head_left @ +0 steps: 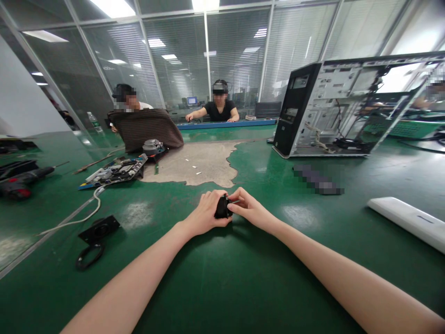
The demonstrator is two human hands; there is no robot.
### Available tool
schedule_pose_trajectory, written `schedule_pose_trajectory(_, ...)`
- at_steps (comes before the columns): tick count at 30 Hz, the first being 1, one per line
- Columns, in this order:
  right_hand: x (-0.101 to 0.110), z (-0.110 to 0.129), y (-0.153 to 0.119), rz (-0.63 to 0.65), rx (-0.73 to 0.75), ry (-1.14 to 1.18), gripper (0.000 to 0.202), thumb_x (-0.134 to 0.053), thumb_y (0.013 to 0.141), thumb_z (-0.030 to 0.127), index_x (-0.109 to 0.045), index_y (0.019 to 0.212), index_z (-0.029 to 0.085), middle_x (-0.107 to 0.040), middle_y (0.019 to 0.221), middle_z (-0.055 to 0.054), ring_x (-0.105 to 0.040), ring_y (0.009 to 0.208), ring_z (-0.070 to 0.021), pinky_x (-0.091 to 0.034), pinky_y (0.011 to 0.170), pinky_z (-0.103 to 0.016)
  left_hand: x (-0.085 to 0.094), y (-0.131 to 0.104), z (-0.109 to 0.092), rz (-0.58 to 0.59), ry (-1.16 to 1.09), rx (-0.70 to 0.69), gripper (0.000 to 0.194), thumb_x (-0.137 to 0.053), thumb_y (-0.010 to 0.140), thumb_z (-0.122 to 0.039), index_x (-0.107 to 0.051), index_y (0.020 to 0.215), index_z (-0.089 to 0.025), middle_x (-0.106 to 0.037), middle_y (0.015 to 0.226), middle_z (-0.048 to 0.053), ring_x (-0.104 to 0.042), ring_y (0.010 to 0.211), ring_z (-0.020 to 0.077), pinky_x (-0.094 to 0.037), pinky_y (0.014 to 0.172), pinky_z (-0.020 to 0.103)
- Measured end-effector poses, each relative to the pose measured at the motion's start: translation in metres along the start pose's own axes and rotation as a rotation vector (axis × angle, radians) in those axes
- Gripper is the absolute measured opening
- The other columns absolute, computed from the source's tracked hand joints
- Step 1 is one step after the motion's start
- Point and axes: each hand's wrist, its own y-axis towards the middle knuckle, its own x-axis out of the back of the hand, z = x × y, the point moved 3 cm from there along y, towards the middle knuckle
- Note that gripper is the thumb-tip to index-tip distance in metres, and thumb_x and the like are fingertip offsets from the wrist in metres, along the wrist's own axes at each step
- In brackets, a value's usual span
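My left hand (205,214) is wrapped round a small black part (221,208), holding it just above the green tabletop. Its exact kind does not show, as fingers cover much of it. Thumb and forefinger of my right hand (251,211) are pinched together at the right edge of the same part. To the left on the table lies a flat black piece with a round opening (99,230), and a black cable loop (89,257) sits just in front of it.
An open computer case (301,111) stands at the right, a white slab-shaped device (410,220) nearer me. At the left are a circuit board (116,171), a white cable (98,204) and a power drill (24,181). Two people (220,109) sit across the table (215,287).
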Motion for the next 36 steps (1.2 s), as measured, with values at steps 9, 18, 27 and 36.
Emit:
schedule_pose_trajectory(9,0.0021,-0.0035,0.0001,0.099,0.009,0.023,0.034,-0.068,0.068,0.028,-0.043,0.091,0.022,-0.055,0.091,-0.001,-0.056,0.088,-0.0162,-0.044,0.083,-0.037,-0.0004,-0.0004,0.0001,0.002,0.004,0.005,0.055,-0.059,0.071,-0.035,-0.031,0.116,-0.022,-0.047,0.108,0.007,-0.046,0.092,0.0240,-0.034,0.081,0.039)
schedule_pose_trajectory(18,0.0008,-0.0045,0.0030,-0.004,-0.025,-0.024,0.023,-0.058,0.076,0.033,-0.045,0.090,0.020,-0.055,0.091,-0.002,-0.055,0.084,-0.0154,-0.043,0.080,-0.034,0.0006,-0.0003,0.0004,0.009,0.011,-0.004,0.057,-0.061,0.070,-0.038,-0.031,0.115,-0.022,-0.047,0.108,0.007,-0.045,0.093,0.0244,-0.034,0.082,0.039)
schedule_pose_trajectory(27,0.0029,-0.0004,-0.0009,0.118,-0.043,-0.005,0.031,-0.062,0.073,0.028,-0.044,0.097,0.021,-0.057,0.087,0.000,-0.056,0.085,-0.0148,-0.043,0.078,-0.032,0.0003,-0.0011,0.0009,0.005,0.015,0.007,0.056,-0.060,0.070,-0.036,-0.031,0.116,-0.022,-0.047,0.107,0.006,-0.045,0.091,0.0238,-0.034,0.081,0.038)
schedule_pose_trajectory(36,0.0012,-0.0073,0.0034,0.018,-0.058,-0.046,0.025,-0.053,0.079,0.032,-0.045,0.099,0.020,-0.056,0.092,-0.003,-0.056,0.084,-0.0154,-0.043,0.079,-0.034,0.0001,-0.0013,0.0020,0.006,0.014,0.007,0.058,-0.062,0.069,-0.038,-0.031,0.116,-0.021,-0.047,0.108,0.006,-0.045,0.092,0.0237,-0.034,0.081,0.037)
